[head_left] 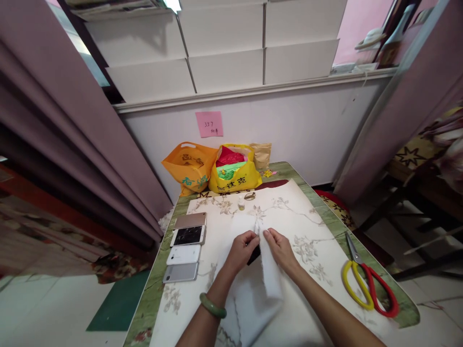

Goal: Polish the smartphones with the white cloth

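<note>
A white soft sheet (pixel 249 299) lies folded at the middle of the table, with a raised edge between my hands. My left hand (pixel 244 248), below a green bangle, pinches the sheet's edge beside a small black object (pixel 254 254) that is partly hidden by fingers and sheet. Opposite it, my right hand (pixel 280 246) is closed on the sheet's right-hand flap. Four phones lie in a column at the left: a gold one (pixel 190 220), a white one with a dark screen (pixel 188 235), a white one (pixel 183 254) and a silver one (pixel 181 273).
Scissors with yellow and red handles (pixel 371 289) lie at the table's right. An orange bag (pixel 191 166), a yellow bag (pixel 235 180) of coloured material and a brown packet (pixel 262 154) stand at the back. A small bottle (pixel 241 203) stands on the floral cover (pixel 304 217).
</note>
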Motion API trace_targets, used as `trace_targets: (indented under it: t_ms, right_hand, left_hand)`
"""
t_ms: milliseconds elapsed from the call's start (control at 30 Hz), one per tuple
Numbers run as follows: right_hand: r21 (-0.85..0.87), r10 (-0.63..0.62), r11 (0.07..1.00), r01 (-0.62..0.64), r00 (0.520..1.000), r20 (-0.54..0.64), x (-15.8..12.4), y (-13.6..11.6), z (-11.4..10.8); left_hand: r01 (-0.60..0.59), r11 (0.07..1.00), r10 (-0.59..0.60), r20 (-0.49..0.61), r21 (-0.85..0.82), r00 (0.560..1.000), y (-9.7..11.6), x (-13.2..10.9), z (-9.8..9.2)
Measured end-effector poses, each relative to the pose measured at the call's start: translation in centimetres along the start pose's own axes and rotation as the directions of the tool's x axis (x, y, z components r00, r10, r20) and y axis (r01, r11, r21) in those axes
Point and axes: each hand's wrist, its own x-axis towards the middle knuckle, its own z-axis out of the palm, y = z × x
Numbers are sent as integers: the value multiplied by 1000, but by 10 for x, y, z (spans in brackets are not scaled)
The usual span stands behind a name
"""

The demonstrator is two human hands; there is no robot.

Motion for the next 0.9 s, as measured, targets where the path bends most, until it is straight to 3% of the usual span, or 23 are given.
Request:
trace_targets:
  t_ms: [100,267,533,700,800,900]
  right_hand:
    - [-36,20,999,-23,996,-88,2,0,6]
    - [-21,111,993,-120,964,-240,6,-2,11]
    - [-100,152,978,-181,958,-244,-2,10,24]
    - [-157,36,986,-56,991,-128,-19,17,30]
    - [-311,-55,950,16,991,-118,-20,19,23]
    - [-520,-240,839,162,967,-85,-18,20,17]
  left_hand:
    - [35,997,-41,-93,-64,995,-5,7,12]
    - [41,987,-88,-306,-158,948,-11,13,43]
    - [43,968,-171,-521,-247,836,-12,25,67]
    - [-1,931,-232,-592,-365,772,-19,29,63]
    - [-22,901,-246,-553,-433,796,-24,27,57]
    - [-13,862,-280,-498,-507,821,-23,25,53]
